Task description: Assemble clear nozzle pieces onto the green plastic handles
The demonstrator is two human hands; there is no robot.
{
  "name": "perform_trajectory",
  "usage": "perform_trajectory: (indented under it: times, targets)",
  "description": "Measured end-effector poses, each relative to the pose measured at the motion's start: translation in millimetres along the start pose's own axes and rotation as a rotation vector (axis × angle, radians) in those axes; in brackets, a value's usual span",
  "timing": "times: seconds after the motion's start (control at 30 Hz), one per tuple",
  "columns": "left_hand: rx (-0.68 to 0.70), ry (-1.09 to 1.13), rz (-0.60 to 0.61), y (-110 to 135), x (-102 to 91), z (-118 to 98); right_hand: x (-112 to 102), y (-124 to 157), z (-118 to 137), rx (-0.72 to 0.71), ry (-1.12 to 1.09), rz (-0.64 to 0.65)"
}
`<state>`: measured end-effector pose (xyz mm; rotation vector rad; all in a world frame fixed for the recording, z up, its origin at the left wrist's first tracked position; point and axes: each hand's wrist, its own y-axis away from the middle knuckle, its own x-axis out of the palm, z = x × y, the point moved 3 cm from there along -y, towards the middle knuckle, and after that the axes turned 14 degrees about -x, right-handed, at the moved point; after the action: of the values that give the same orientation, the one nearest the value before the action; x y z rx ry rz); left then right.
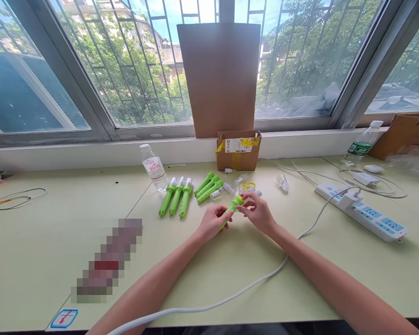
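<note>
My left hand [212,224] is wrapped round a green plastic tube [232,205], which slants up to the right. At the tube's upper end sits a yellow ring [239,199], pinched by the fingers of my right hand [261,215]. Just beyond my hands are loose yellow rings [248,186] and clear plastic caps [242,178], partly hidden by my right hand. Several green tubes [209,190] without clear caps lie in a group behind my left hand. To their left, three green tubes [176,197] with clear caps lie side by side. Another clear cap [282,183] lies farther right.
A water bottle [154,168] stands at the back left, and a small cardboard box [237,160] against the sill. A power strip [365,211] lies to the right. Its white cable [265,278] crosses beneath my right forearm. A second bottle [361,144] stands back right.
</note>
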<state>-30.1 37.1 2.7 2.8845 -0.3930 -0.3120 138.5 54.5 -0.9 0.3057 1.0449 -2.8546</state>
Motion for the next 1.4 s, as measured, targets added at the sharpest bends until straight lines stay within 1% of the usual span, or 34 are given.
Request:
perform_trajectory:
  times: [0.17,0.4,0.67,0.77,0.87,0.97,1.13,1.2,1.27,1.4]
  targets:
    - [-0.033,-0.006,-0.009,0.9,2.5,0.2,-0.3,-0.9,-1.6,0.017,0.022,0.008]
    - [-0.063,0.045,0.028,2.1,-0.1,-3.2,-1.1,-2.3,-0.5,0.006,0.005,0.023]
    - [-0.092,0.159,0.142,-0.4,-6.9,-1.8,-1.0,-2.4,3.0,-0.030,-0.006,0.089]
    - [-0.119,0.186,0.198,-0.4,-8.5,-1.1,-0.5,-1.5,3.0,-0.050,0.002,0.091]
    - [-0.122,0.154,0.219,0.0,-8.4,-1.7,-1.2,-1.1,3.3,-0.078,0.034,0.072]
    - [-0.086,0.064,0.184,-0.4,-7.1,-2.4,-2.8,-1.8,5.8,-0.116,0.063,0.043]
    - [0.048,-0.033,-0.001,-3.3,-10.2,-2.0,-4.7,-2.6,9.8,-0.191,0.124,-0.009]
    - [0.090,-0.056,-0.048,-4.5,-11.4,-0.8,-4.3,-2.1,9.0,-0.208,0.148,-0.002]
    - [0.112,-0.081,-0.074,-5.1,-11.5,0.6,-3.9,-1.6,7.3,-0.206,0.159,0.006]
    - [0.127,-0.134,-0.106,-4.5,-9.9,2.9,-3.4,-1.5,4.8,-0.155,0.147,0.016]
